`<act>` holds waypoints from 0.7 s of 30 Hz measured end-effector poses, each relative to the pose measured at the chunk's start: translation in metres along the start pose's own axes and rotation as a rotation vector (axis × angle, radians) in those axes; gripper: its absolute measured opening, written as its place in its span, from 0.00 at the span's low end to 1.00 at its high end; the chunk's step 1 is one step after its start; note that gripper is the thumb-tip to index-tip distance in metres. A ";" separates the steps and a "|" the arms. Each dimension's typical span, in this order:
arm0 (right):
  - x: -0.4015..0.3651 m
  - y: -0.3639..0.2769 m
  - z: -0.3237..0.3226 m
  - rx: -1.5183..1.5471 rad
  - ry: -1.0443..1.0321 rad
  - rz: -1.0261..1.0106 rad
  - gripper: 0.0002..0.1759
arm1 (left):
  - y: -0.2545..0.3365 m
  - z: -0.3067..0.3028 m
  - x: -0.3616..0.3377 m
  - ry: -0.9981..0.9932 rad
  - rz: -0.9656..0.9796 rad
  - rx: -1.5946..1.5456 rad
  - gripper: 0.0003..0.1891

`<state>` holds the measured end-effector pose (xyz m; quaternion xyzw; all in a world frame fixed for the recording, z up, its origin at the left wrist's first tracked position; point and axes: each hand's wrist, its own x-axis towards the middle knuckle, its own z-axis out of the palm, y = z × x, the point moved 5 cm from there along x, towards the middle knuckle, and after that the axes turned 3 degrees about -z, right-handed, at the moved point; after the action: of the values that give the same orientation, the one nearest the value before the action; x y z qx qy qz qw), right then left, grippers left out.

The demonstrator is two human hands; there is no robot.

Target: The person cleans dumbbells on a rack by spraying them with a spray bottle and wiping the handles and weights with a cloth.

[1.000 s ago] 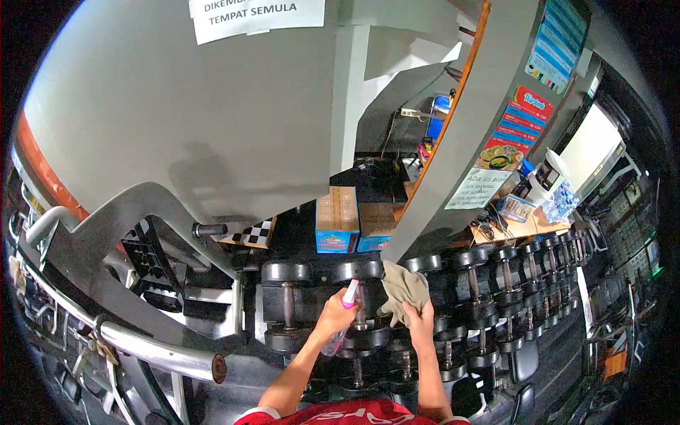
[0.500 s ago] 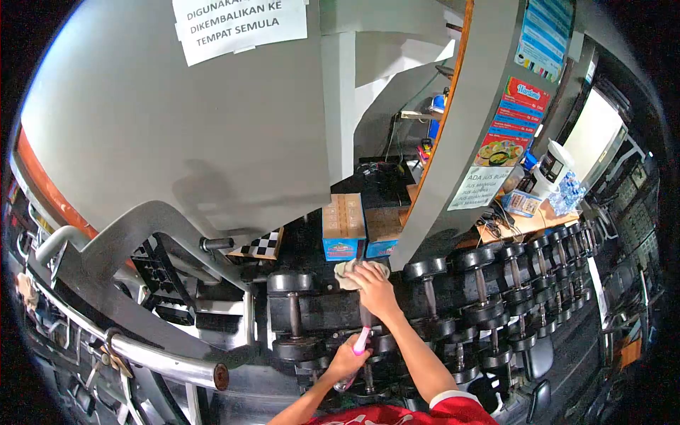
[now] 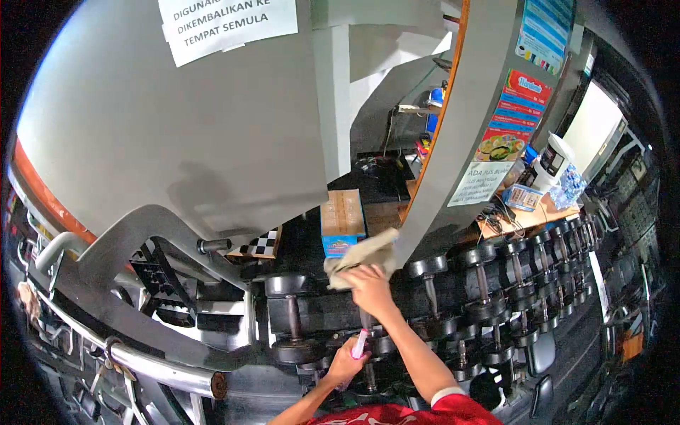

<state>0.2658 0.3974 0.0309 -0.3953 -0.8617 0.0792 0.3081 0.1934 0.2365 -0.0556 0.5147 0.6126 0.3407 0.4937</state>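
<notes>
A beige cloth [image 3: 368, 256] is bunched in my right hand [image 3: 371, 289], with part of it flared up over the head of a dumbbell on the rack. Lower down, my left hand [image 3: 347, 365] is closed around a pink-and-white handled object [image 3: 360, 344]; the rest of that object is hidden. Both hands are in front of the dumbbell rack, between a black dumbbell [image 3: 294, 316] on the left and another dumbbell [image 3: 431, 293] on the right.
Behind the rack stand a cardboard box [image 3: 342, 213] and a checkered board [image 3: 263, 244]. A grey pillar [image 3: 448, 127] rises at the right. Several more dumbbells [image 3: 482, 280] run off rightward. A metal machine rail [image 3: 163, 363] crosses the lower left.
The cloth has lifted and opened out, where before it lay flat under my right hand. My right hand has shifted slightly left and down. My left hand keeps its hold.
</notes>
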 end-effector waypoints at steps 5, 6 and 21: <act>0.009 -0.022 0.127 -0.584 -0.612 -0.222 0.12 | -0.010 0.004 0.004 -0.123 -0.098 -0.077 0.18; 0.004 -0.018 0.162 -0.717 -0.802 -0.233 0.12 | -0.012 0.004 0.005 -0.113 -0.099 -0.076 0.18; 0.000 0.000 0.022 -0.080 -0.128 -0.223 0.20 | -0.019 0.007 0.005 -0.142 -0.104 -0.184 0.19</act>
<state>0.2526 0.3993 0.0132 -0.3030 -0.9206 0.0351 0.2436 0.1949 0.2362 -0.0761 0.4574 0.5681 0.3324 0.5980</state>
